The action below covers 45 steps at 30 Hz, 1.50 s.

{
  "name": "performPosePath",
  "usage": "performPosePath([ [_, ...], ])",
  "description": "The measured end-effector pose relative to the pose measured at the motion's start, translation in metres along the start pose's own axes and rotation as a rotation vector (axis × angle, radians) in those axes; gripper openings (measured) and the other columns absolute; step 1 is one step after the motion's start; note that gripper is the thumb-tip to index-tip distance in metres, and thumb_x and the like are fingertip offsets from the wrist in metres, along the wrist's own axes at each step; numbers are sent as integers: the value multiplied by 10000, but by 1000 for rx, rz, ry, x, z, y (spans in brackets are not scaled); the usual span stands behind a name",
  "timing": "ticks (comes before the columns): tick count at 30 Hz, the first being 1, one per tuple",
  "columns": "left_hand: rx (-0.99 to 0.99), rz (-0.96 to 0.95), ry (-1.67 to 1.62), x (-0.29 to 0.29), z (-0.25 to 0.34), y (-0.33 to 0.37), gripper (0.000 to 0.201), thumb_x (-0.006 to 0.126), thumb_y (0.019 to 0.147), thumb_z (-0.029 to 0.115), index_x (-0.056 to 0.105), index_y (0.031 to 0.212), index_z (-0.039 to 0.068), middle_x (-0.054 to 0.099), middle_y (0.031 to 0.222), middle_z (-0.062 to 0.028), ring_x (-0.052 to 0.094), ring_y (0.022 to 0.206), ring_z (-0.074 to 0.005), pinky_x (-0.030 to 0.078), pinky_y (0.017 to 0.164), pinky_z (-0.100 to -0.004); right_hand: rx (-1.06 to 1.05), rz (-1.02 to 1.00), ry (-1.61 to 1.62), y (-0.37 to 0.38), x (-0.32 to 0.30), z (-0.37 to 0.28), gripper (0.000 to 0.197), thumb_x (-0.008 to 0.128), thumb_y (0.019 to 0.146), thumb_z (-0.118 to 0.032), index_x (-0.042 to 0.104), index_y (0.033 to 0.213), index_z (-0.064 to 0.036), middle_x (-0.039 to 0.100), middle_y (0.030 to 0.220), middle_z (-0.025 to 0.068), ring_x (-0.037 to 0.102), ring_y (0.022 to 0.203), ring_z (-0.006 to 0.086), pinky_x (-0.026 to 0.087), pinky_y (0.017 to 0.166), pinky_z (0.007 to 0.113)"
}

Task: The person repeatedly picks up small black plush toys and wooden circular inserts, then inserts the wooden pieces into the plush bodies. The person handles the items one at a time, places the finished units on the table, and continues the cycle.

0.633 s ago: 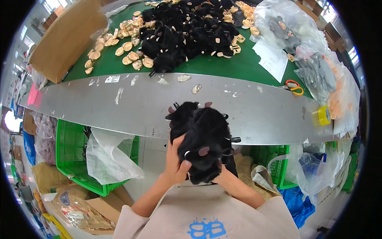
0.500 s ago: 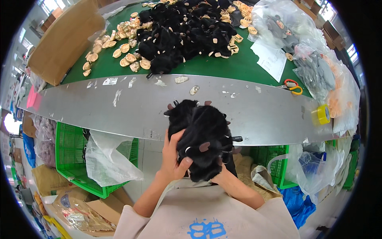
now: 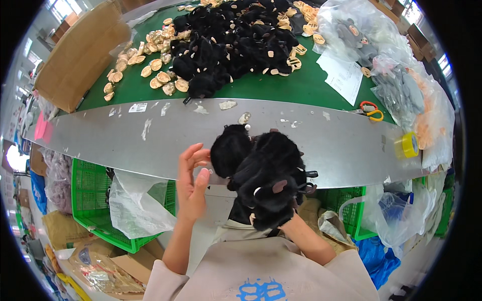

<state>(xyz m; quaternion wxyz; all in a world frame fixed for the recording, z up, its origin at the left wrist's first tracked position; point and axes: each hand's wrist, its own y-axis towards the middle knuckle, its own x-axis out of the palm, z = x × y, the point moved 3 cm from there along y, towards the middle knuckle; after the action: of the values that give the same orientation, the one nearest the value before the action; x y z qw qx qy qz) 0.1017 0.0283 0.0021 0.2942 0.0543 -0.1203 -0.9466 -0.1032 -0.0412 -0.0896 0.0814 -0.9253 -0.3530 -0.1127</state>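
Several black plush pieces (image 3: 268, 168) with small brown ears and black loops are bunched together before me, over the front edge of the metal table strip (image 3: 170, 130). My right hand (image 3: 289, 220) holds the bunch from below; its fingers are hidden behind the fur. One rounded black plush piece (image 3: 231, 150) sits at the bunch's left side. Just left of that piece, my left hand (image 3: 192, 188) is open and empty, with its fingers apart and bent a little.
A heap of black plush pieces (image 3: 221, 55) lies on the green surface (image 3: 150, 93), with beige plastic face parts (image 3: 163, 78) beside it. Scissors (image 3: 371, 111), yellow tape (image 3: 409, 144) and plastic bags are at right. Green crates (image 3: 85, 200) stand below the table, a cardboard box (image 3: 80, 55) at far left.
My left hand has let go of the plush bunch and moved left, its fingers opening. The bunch has shifted slightly right in my right hand.
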Motion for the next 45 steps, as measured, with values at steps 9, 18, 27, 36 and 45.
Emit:
performPosePath([
  [9, -51, 90, 336, 2, 13, 6, 565, 668, 793, 104, 504, 1333, 69, 577, 1225, -79, 595, 944, -174, 497, 784, -302, -98, 66, 760, 38, 11, -29, 620, 489, 917, -436, 315, 1422, -120, 403, 1408, 94, 396, 1295, 271, 284, 1099, 417],
  [18, -201, -31, 207, 31, -34, 28, 256, 575, 820, -58, 638, 1061, 1, 635, 909, -49, 606, 758, -119, 497, 701, -228, -215, -105, -490, 19, -13, -68, 624, 389, 1021, -382, 165, 1550, -137, 303, 1546, 106, 325, 1408, 251, 215, 1195, 410],
  [27, -975, -97, -486, 30, -43, 2, 308, 417, 974, 278, 622, 1188, 197, 659, 938, 26, 613, 637, -93, 380, 397, -203, -223, -78, -469, 32, -18, -101, 603, 423, 995, -384, 237, 1524, -162, 308, 1548, 95, 278, 1428, 252, 171, 1198, 436],
  [36, -771, -69, -420, 41, -35, -25, 374, 638, 919, 279, 568, 1189, 29, 638, 1072, -45, 619, 1006, -170, 530, 846, -304, -181, -52, -540, 33, 19, -75, 585, 457, 968, -386, 309, 1498, -188, 313, 1550, 85, 231, 1447, 253, 128, 1201, 461],
  [45, -321, -143, 61, 1, -28, -30, 262, 653, 699, 12, 527, 928, 25, 537, 781, 4, 459, 739, -102, 421, 700, -244, -109, -208, -294, 38, 71, -42, 602, 520, 917, -425, 396, 1474, -231, 289, 1570, 59, 158, 1472, 322, 59, 1178, 566],
])
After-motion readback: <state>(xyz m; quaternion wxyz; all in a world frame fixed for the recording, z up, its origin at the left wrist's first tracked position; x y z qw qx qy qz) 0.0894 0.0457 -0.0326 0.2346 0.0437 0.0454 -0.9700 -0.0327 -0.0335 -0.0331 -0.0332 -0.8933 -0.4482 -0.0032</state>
